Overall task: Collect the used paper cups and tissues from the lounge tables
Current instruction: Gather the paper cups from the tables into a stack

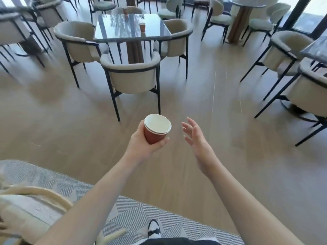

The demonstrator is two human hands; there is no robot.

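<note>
Two nested red paper cups (156, 130) sit gripped in the left hand (143, 144); the right hand (194, 137) hangs empty, fingers spread.

Left hand (141, 142) clenched in a grip; right hand (196, 138) spread, empty.

Pale wood-plank floor (177, 96), daylight streaks across it. Glossy dark square tabletop (131, 27) ahead, ringed by beige tub chairs (131, 75) on thin black legs. More such chairs left and right. Round pedestal table (247, 4) at far right, near tall windows (307, 20). Grey patterned rug (127, 214) along bottom edge.
</note>
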